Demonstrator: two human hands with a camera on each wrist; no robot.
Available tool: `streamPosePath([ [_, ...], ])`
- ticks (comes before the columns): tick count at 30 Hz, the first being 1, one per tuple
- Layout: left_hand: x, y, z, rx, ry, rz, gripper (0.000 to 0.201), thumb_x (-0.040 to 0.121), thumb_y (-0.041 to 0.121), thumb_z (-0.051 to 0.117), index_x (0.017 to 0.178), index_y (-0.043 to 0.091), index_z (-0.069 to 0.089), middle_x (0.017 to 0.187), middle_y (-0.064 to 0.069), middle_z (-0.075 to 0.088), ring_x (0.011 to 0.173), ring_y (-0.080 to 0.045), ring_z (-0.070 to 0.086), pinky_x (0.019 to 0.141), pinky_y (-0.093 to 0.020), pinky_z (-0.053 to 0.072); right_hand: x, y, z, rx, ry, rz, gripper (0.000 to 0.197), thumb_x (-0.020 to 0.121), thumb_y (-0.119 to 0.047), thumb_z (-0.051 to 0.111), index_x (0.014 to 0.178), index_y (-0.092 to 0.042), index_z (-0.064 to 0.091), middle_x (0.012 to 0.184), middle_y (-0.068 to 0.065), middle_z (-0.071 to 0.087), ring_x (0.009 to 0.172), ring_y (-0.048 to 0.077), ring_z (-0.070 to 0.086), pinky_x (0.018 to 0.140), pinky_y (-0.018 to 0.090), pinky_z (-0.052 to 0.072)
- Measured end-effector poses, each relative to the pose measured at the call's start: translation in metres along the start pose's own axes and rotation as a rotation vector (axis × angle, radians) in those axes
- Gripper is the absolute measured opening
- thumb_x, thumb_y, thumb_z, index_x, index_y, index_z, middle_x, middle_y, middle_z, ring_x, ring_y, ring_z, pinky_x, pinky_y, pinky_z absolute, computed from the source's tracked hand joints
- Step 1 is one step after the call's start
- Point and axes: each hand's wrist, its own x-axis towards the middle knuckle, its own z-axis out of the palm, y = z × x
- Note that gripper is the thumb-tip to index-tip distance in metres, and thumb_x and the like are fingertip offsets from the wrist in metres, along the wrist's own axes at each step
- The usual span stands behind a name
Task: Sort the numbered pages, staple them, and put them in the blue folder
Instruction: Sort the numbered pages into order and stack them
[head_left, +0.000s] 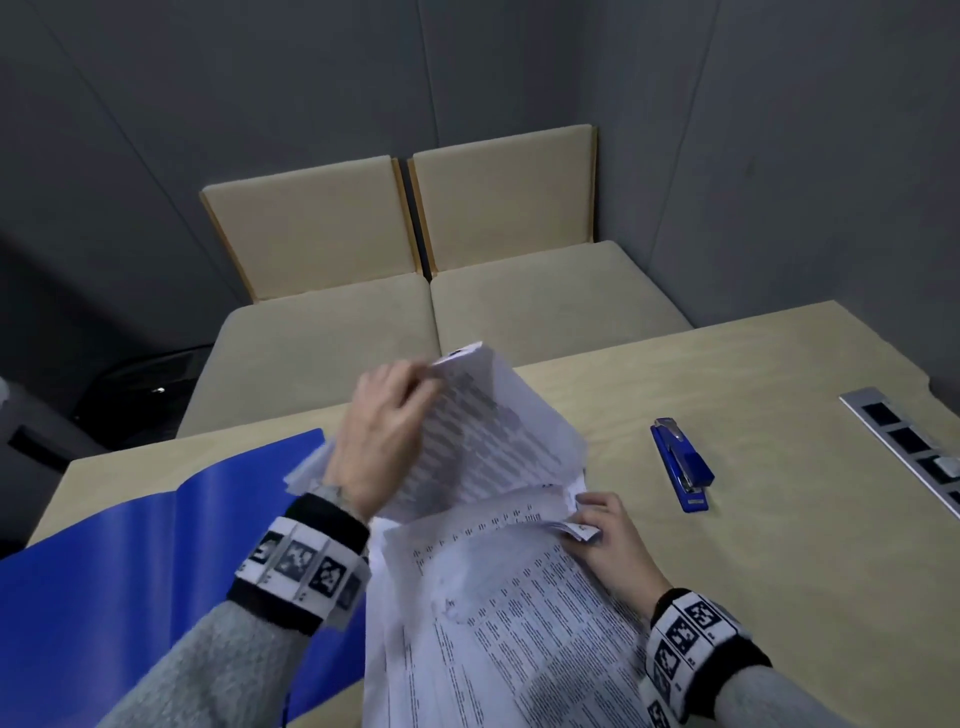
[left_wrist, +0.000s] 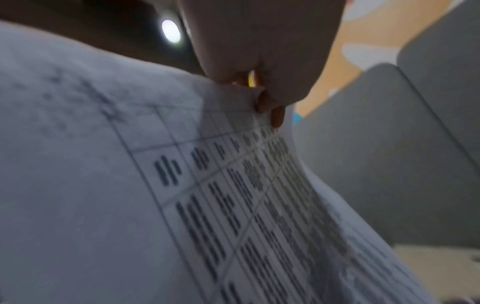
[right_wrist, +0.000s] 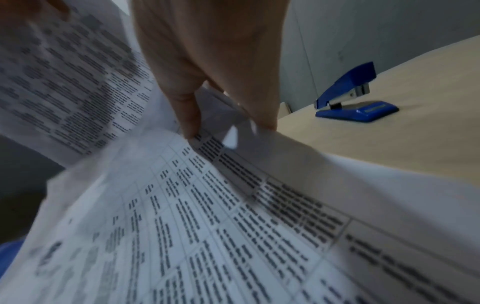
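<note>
- the blue folder (head_left: 130, 561) lies open flat on the surface (head_left: 779, 571) at about 8 o'clock in the head view, probably spread so the finished set can be slid straight in; the pages partly overlap its right edge.
- the left hand (head_left: 384, 441) pinches the top corner of a lifted sheet (head_left: 483, 436) at about 12 o'clock from the pile. the left wrist view shows the fingers (left_wrist: 270, 107) nipping the paper's edge. raised this way, the sheet probably lets the person read the page beneath and its number.
- the pages (head_left: 519, 623) lie in a loose, ruffled pile at 6 o'clock, not yet squared, so sorting looks unfinished.
- the right hand (head_left: 608, 540) grips the pile's far right corner, at about 3 o'clock from the pile's middle, thumb on top; it seems to hold the remaining sheets down and fan their corners.
- the stapler (head_left: 683, 465) rests closed on the surface at 2 o'clock, well apart from the papers and within the right hand's reach, untouched.
</note>
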Motion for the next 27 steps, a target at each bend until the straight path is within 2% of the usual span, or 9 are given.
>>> streamPosePath([
  [2, 0.016, -0.009, -0.030, 0.124, 0.097, 0.092, 0.034, 0.075, -0.015, 0.057, 0.101, 0.004, 0.066, 0.095, -0.013, 0.063, 0.079, -0.027, 0.053, 0.065, -0.036, 0.041, -0.002, -0.017, -0.012, 0.041, 0.019, -0.041, 0.016, 0.079, -0.010, 0.074, 0.074, -0.025, 0.068, 0.127, -0.002, 0.039, 0.124, 0.013, 0.035, 0.080, -0.003, 0.033],
  [5, 0.039, -0.004, -0.074, 0.052, 0.123, 0.099, 0.023, 0.087, -0.001, 0.051, 0.099, 0.009, 0.068, 0.092, -0.007, 0.063, 0.079, -0.025, 0.058, 0.066, -0.035, 0.046, -0.009, -0.061, -0.042, 0.151, -0.015, -0.161, 0.008, 0.081, -0.015, 0.072, 0.088, -0.011, 0.073, 0.141, -0.021, 0.029, 0.127, -0.005, 0.025, 0.080, -0.009, 0.029],
  [8, 0.059, 0.011, -0.096, -0.105, -0.011, 0.139, 0.021, 0.091, 0.012, 0.051, 0.096, 0.015, 0.070, 0.089, 0.004, 0.065, 0.077, -0.015, 0.061, 0.066, -0.019, 0.042, -0.010, -0.119, -0.067, 0.169, -0.068, -0.325, 0.026, 0.076, -0.034, 0.070, 0.095, -0.017, 0.074, 0.148, -0.033, 0.020, 0.133, -0.015, 0.015, 0.100, 0.011, 0.025],
  [12, 0.080, 0.033, -0.100, -0.307, -0.128, 0.098, 0.017, 0.088, 0.008, 0.063, 0.092, 0.019, 0.075, 0.089, 0.009, 0.072, 0.079, -0.004, 0.065, 0.072, -0.012, 0.048, -0.007, -0.181, -0.077, 0.236, -0.109, -0.466, 0.025, 0.072, -0.041, 0.073, 0.090, -0.024, 0.076, 0.146, -0.033, 0.025, 0.134, -0.006, 0.030, 0.102, 0.019, 0.031],
  [15, 0.088, 0.035, -0.098, -0.443, -0.171, 0.037, 0.013, 0.083, 0.010, 0.070, 0.088, 0.021, 0.075, 0.072, 0.009, 0.068, 0.066, -0.003, 0.059, 0.066, -0.014, 0.045, -0.004, -0.198, -0.076, 0.326, -0.185, -0.456, 0.020, 0.083, -0.012, 0.068, 0.098, -0.024, 0.069, 0.136, -0.019, 0.043, 0.109, -0.014, 0.054, 0.092, 0.011, 0.044],
  [18, 0.088, 0.024, -0.088, -0.580, -0.261, -0.092, 0.015, 0.081, 0.015, 0.072, 0.092, 0.020, 0.063, 0.060, 0.005, 0.053, 0.056, -0.010, 0.045, 0.058, -0.027, 0.036, -0.005, -0.199, -0.073, 0.487, -0.199, -0.347, 0.025, 0.087, -0.001, 0.061, 0.112, -0.002, 0.058, 0.107, 0.007, 0.070, 0.091, 0.012, 0.070, 0.075, 0.023, 0.055],
  [20, 0.083, 0.017, -0.078, -0.658, -0.323, -0.189, 0.025, 0.082, 0.015, 0.071, 0.100, 0.018, 0.054, 0.062, 0.004, 0.055, 0.055, -0.010, 0.047, 0.054, -0.025, 0.037, -0.005, -0.193, -0.071, 0.481, -0.182, -0.302, 0.018, 0.089, 0.000, 0.059, 0.107, 0.001, 0.062, 0.091, 0.008, 0.074, 0.081, 0.015, 0.071, 0.066, 0.022, 0.054],
  [23, 0.074, 0.007, -0.056, -0.678, -0.434, -0.272, 0.026, 0.086, 0.013, 0.066, 0.106, 0.013, 0.049, 0.065, 0.002, 0.059, 0.054, -0.008, 0.050, 0.050, -0.018, 0.039, 0.002, -0.174, -0.067, 0.378, -0.175, -0.245, 0.015, 0.088, -0.002, 0.062, 0.101, 0.003, 0.066, 0.091, 0.014, 0.073, 0.079, 0.019, 0.070, 0.070, 0.027, 0.055],
  [27, 0.054, -0.009, 0.001, -0.411, -0.536, -0.261, 0.015, 0.091, 0.020, 0.058, 0.097, 0.013, 0.048, 0.066, 0.005, 0.057, 0.053, -0.007, 0.046, 0.051, -0.021, 0.034, 0.014, -0.137, -0.053, 0.360, -0.249, -0.044, 0.015, 0.086, 0.000, 0.061, 0.099, 0.007, 0.066, 0.086, 0.015, 0.071, 0.072, 0.019, 0.069, 0.064, 0.025, 0.054],
])
